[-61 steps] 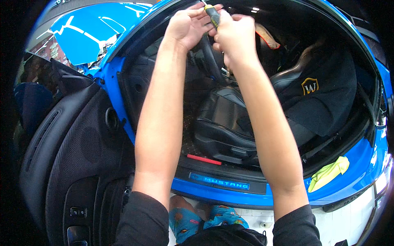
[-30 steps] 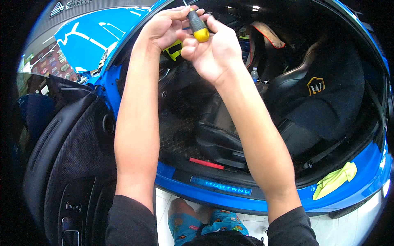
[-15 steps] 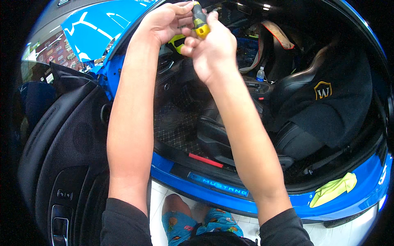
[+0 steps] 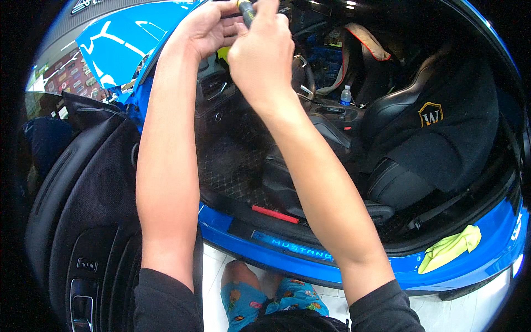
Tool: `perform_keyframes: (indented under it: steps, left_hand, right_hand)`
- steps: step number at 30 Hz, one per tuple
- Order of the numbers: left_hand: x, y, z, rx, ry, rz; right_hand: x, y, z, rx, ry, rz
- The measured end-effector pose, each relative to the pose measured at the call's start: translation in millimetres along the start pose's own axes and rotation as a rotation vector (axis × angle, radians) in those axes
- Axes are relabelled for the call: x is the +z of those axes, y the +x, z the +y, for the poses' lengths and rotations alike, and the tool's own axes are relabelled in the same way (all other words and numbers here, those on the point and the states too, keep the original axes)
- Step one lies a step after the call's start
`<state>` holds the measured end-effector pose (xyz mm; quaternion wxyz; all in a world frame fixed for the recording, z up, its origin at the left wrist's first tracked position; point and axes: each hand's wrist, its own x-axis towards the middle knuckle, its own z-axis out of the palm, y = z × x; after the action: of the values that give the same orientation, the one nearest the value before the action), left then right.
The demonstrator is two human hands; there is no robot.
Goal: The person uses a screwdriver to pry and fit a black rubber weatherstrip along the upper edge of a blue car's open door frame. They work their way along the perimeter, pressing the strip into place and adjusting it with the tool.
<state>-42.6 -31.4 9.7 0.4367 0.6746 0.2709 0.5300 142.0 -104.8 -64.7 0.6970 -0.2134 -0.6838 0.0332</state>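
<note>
At the top edge, in front of the car's door opening, is a screwdriver with a black and yellow handle; its tip lies out of the picture. My right hand is closed on the handle, back of the hand toward me. Beside it, my left hand has its thumb and forefinger at the front part of the screwdriver, the other fingers loosely bent. What the screwdriver's tip touches cannot be seen.
An open black door panel stands on the left. Inside are a covered black seat, a water bottle and the steering wheel. On the blue sill lies a lime cloth; a red strip rests nearby.
Both hands and the screwdriver have shifted left and up. My right hand has turned from palm showing with loose fingers to back showing, closed on the handle.
</note>
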Motion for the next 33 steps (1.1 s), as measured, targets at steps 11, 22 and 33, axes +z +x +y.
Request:
perform_keyframes:
  steps: [11,22,33]
  left_hand:
    - [90,-26,8,0.054,0.185,0.273]
    - [93,-28,10,0.073,0.243,0.333]
    - [95,-28,11,0.03,0.248,0.325]
  right_hand:
    - [10,-9,27,-0.084,-0.012,0.168]
    - [13,-7,38,-0.159,-0.041,0.161]
    - [16,-7,39,-0.158,-0.065,0.231]
